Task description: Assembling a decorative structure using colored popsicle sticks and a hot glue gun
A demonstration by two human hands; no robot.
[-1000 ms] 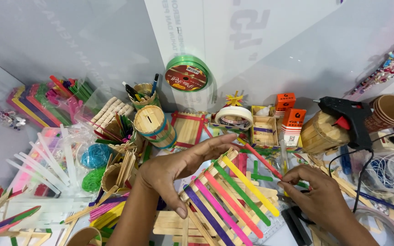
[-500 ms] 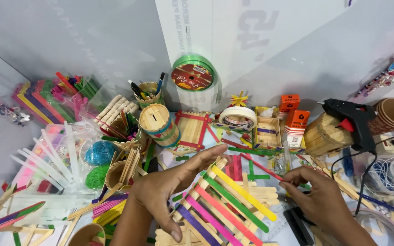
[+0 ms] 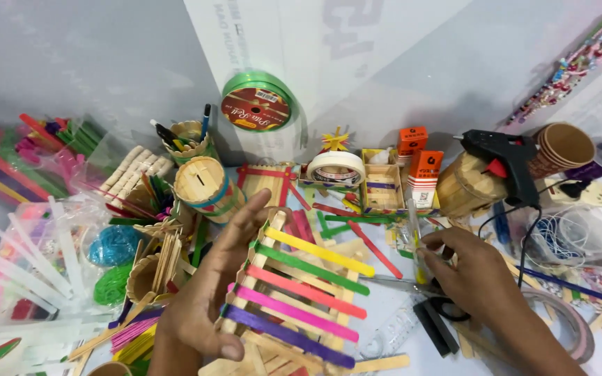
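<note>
My left hand (image 3: 207, 296) grips the left side of a craft-stick frame (image 3: 294, 296), a wooden grid crossed by yellow, green, red, pink and purple sticks, tilted up off the table. My thumb curls under its lower left corner and my fingers reach along its upper edge. My right hand (image 3: 472, 275) rests on the table to the right, fingertips pinching a thin clear glue stick (image 3: 416, 240) that stands nearly upright. A pair of scissors (image 3: 412, 289) lies under that hand.
A black glue gun (image 3: 506, 157) rests on a stick barrel at the right, its cord trailing down. A stick-built cylinder (image 3: 203, 184), tape roll (image 3: 336, 167), green ribbon spool (image 3: 256, 108), orange boxes (image 3: 423, 170), paper cups (image 3: 562, 146) and loose coloured sticks crowd the table.
My left hand has shifted from lying flat on top of the frame to gripping its left edge, lifting and tilting it. My right hand stayed in place.
</note>
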